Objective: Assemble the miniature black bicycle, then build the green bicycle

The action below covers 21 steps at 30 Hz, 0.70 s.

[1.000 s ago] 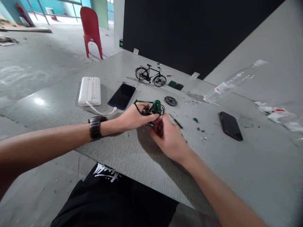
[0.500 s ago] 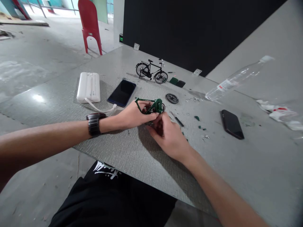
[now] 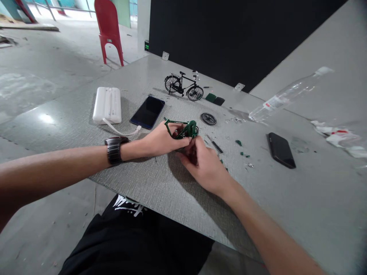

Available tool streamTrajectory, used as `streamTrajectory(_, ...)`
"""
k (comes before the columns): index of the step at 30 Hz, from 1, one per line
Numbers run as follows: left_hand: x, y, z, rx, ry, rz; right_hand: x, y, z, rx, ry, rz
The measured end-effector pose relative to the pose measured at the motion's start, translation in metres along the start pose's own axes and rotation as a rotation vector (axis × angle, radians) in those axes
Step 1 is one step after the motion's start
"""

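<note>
My left hand (image 3: 162,139) is closed around a green model bicycle frame (image 3: 183,123), its thumb along the near side. A wheel, partly hidden by fingers and frame, shows at the frame's right end. My right hand (image 3: 205,160) has its fingers pinched together at the lower right of the frame, by my left thumb; whatever they pinch is hidden. Beyond the hands a loose black spoked wheel (image 3: 208,118) lies flat on the table. Right of my fingers lies a small screwdriver (image 3: 215,144). A black model bicycle (image 3: 184,86) stands farther back.
Small green parts (image 3: 239,143) and silver bits (image 3: 250,165) lie to the right, near a black phone-like device (image 3: 281,150). A clear bottle (image 3: 286,95) is at the back right. Left stand a white power bank (image 3: 107,105) and a cabled phone (image 3: 148,112). A red chair (image 3: 108,30) is behind.
The frame in my left hand has shifted very slightly, and less of the wheel at its right end shows. My right fingers stay beside it. Nothing on the table has moved.
</note>
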<state>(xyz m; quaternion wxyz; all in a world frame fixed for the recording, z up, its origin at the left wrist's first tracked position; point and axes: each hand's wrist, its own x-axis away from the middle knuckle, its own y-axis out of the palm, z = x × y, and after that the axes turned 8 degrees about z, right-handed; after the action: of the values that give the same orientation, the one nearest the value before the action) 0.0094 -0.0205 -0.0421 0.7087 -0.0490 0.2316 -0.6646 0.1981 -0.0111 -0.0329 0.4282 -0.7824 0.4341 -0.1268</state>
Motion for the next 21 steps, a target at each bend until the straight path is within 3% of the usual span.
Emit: streamTrajectory(21, 0.0001, -0.0025, -0.0004, -0.001, 0.153, -0.094, -0.0008, -0.0004, -0.0047, 0.100, 0.036, -0.053)
